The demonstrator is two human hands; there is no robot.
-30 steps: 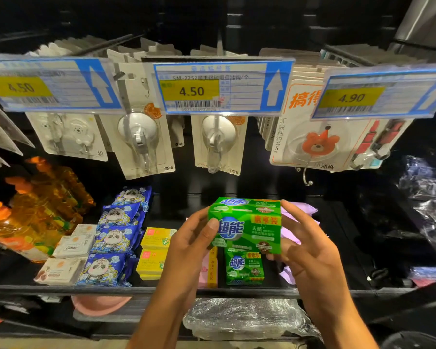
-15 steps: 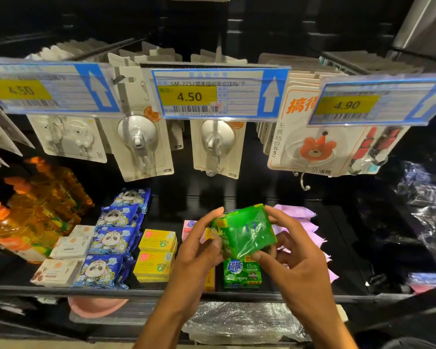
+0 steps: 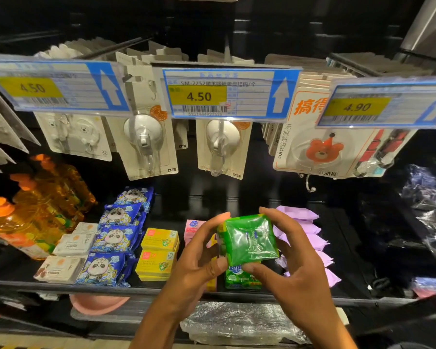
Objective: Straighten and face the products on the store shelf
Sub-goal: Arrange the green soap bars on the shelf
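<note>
**Green soap pack held in both hands above the shelf**

A person holds a green plastic-wrapped soap pack [image 3: 249,239] in the air, just in front of the shelf [image 3: 161,291] and above its front edge. The pack is turned so that a plain, shiny wrapped end faces the camera. The left hand [image 3: 199,258] grips its left side with curled fingers and thumb. The right hand [image 3: 295,268] clamps its right side, forefinger over the top corner and thumb under the lower edge.

Right below the held pack, a second green soap pack [image 3: 239,279] lies on the shelf at the front, partly hidden by the hands. Left of it stand two stacks of yellow boxes [image 3: 159,240], with a pink box [image 3: 194,226] behind the left hand. Further left runs a row of blue panda packets [image 3: 116,238], then white soap boxes [image 3: 73,244] and orange bottles [image 3: 35,217]. A row of purple packets [image 3: 310,233] lies on the right of the shelf, behind the right hand.

Above hang carded suction hooks [image 3: 144,144] and a bear hook card [image 3: 320,149], behind price tags [image 3: 219,94] that read 4.50, 4.50 and 4.90.
</note>
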